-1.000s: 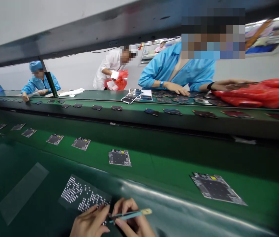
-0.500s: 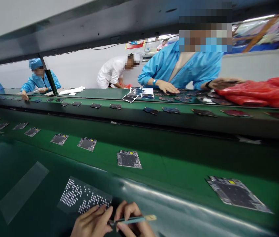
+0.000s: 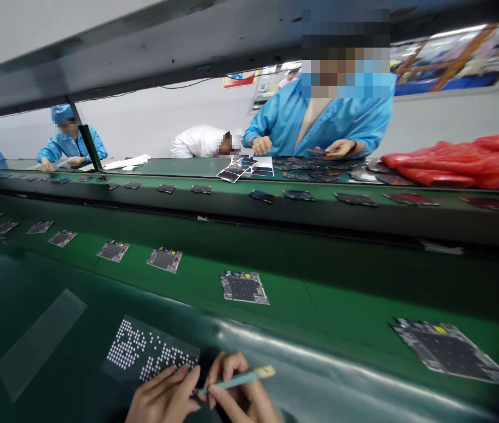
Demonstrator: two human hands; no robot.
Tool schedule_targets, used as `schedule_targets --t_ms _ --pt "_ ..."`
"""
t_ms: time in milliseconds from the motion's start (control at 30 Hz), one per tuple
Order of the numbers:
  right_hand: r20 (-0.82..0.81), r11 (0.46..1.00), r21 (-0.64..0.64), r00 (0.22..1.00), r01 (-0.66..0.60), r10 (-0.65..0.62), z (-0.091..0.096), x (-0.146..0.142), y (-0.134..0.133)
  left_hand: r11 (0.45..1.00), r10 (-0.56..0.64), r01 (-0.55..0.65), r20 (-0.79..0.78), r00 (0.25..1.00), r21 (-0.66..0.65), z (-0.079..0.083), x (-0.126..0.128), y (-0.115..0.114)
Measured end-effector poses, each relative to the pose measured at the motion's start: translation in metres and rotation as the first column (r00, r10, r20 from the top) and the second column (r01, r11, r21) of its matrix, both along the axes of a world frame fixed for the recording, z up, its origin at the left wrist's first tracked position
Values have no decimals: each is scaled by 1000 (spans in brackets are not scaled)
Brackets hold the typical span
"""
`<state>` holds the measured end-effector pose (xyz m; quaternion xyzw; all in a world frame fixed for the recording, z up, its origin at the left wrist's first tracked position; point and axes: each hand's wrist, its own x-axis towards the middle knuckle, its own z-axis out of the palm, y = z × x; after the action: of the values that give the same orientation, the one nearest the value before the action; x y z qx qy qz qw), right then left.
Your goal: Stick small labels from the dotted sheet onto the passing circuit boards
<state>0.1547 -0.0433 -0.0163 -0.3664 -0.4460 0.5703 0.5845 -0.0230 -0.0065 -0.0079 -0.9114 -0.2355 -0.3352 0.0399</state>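
Observation:
At the bottom edge my right hand (image 3: pixel 238 395) pinches a thin blue-green tweezer-like tool (image 3: pixel 235 380) with a cream tip, its point aimed left. My left hand (image 3: pixel 163 396) lies beside it, fingers pressed down on the near edge of a clear sheet (image 3: pixel 150 352) covered with rows of small white dots. The tool's point meets the sheet just under my left fingertips. Both wrists are cut off by the frame.
A green conveyor belt (image 3: pixel 311 299) carries several dark circuit boards (image 3: pixel 244 286) past me. A second belt (image 3: pixel 275 202) beyond carries more. Across it, people in blue coats work; red bags (image 3: pixel 461 161) lie at the right. A clear strip (image 3: pixel 40 341) lies at my left.
The boards on the near belt have drifted right. The person opposite drew both hands in toward the body; the person in white bent lower. My hands stayed almost still on the sheet.

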Motion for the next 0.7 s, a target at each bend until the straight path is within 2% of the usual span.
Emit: schedule_targets --t_ms 167,267,333,433,533,600,700 --pt "-234 966 -239 959 102 -159 4 6 19 998 50 -55 -113 992 -42 -16 -7 -1" --pt "-307 928 -334 912 165 -272 7 11 27 998 65 -67 -195 979 -2 -15 -8 3" --pt "-317 918 -350 899 186 -302 9 15 32 997 69 -64 -186 980 33 -11 -6 6" --pt "-291 911 -312 886 269 -361 14 22 46 997 44 -37 -116 992 67 -4 -4 8" --pt "-204 903 -216 887 371 -413 23 28 78 997 65 -68 -76 995 -25 2 -5 12" --pt "-122 901 -117 894 418 -431 30 29 110 965 199 -209 -80 977 -155 7 -5 23" --pt "-86 889 -56 885 454 -457 34 23 164 838 426 -455 -158 891 -301 15 4 56"
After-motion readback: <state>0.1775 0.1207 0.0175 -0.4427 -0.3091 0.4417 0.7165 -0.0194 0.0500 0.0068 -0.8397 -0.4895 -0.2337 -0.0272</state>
